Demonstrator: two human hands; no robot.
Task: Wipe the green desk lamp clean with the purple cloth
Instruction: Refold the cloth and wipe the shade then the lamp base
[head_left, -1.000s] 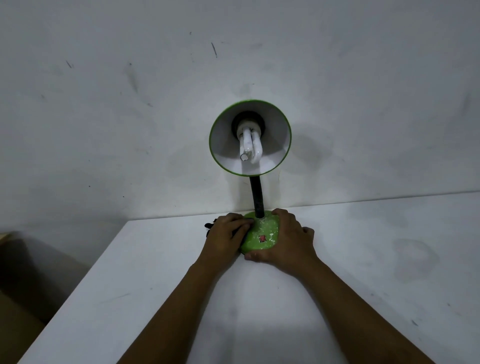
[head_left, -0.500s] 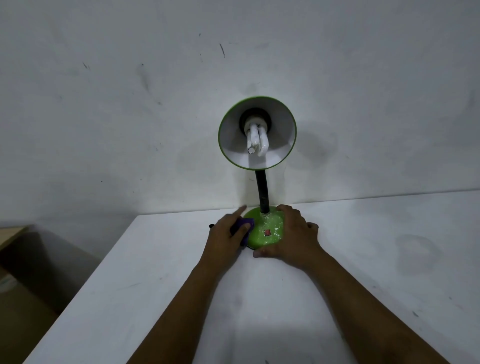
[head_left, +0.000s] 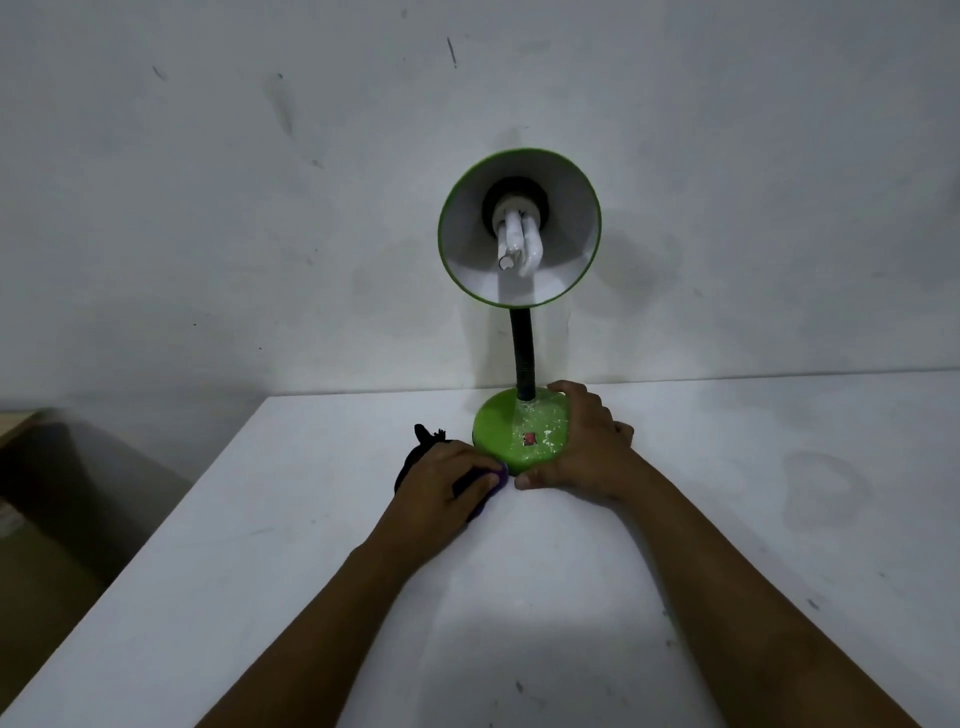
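the green desk lamp (head_left: 522, 426) is standing upright on the white table (head_left: 260, 545) near the wall, shade facing the camera, bulb (head_left: 517, 241) visible. white specks are showing on the base around the red switch (head_left: 529, 439). the right hand (head_left: 582, 447) is cupping the base's right side, gripping it. the left hand (head_left: 441, 480) is clenching the purple cloth (head_left: 485, 486), pressing it on the table, touching the base's lower left edge. a black cord (head_left: 423, 441) is lying just behind that hand.
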